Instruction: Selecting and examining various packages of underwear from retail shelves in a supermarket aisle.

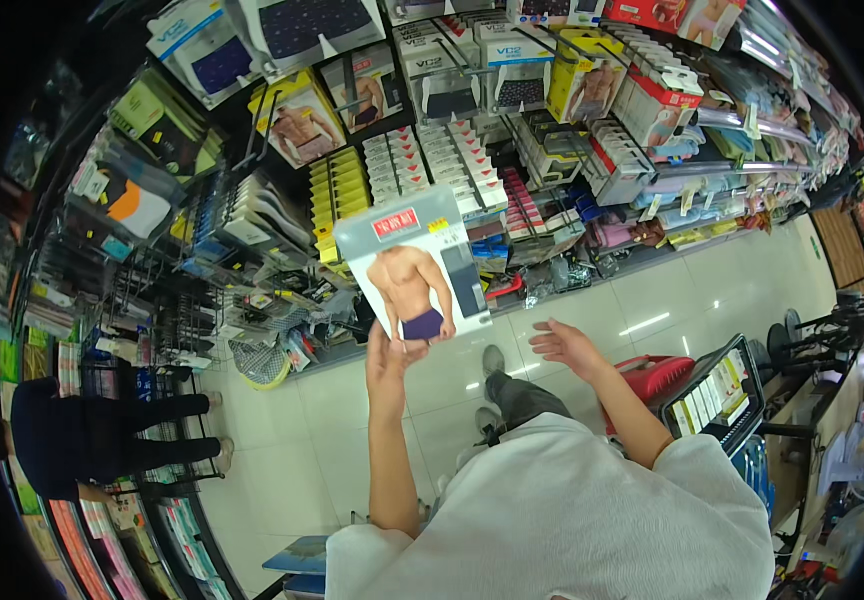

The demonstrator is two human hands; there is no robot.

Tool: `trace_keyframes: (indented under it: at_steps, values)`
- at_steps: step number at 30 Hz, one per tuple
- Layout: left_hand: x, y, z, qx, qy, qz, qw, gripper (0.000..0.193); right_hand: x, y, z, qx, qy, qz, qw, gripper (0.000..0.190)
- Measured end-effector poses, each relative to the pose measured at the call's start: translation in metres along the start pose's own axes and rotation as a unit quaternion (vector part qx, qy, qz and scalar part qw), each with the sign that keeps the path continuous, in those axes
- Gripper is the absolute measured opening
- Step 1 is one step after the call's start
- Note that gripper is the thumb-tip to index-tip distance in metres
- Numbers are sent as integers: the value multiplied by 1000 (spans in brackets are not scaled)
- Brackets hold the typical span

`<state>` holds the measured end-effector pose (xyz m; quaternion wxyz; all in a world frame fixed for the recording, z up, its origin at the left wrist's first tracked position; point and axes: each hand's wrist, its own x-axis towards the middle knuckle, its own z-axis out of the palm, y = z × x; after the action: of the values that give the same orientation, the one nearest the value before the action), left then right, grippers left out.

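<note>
My left hand (390,360) grips the lower edge of a flat underwear box (469,322), thumb on its front face. The box is grey and white, bears a red printed panel and a yellow sticker, and shows a torso in purple briefs. It is tilted slightly and held up before the display rack. To the right, my right hand (563,346) is raised over the floor, fingers apart with nothing in them. Behind the held box, rows of white boxes (394,161) and yellow boxes (338,187) hang on metal hooks.
A black basket (732,442) with several white and yellow boxes stands at right, beside a red plastic stool (653,379). Packaged garments (165,139) hang at left. Another person (64,435) in dark clothes stands by the left shelves. A checkered item (258,360) lies low near the rack.
</note>
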<state>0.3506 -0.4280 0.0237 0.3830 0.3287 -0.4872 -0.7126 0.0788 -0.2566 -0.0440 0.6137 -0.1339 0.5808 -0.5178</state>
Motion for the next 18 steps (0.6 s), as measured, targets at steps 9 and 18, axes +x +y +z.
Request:
trace_keyframes:
  at_steps: [9, 18]
  values:
    - [116, 30, 22, 35, -8, 97, 995, 52, 71, 236, -230, -671, 61, 111, 730, 32]
    - [159, -3, 32, -73, 26, 112, 991, 41, 136, 204, -240, -726, -75, -57, 682, 31]
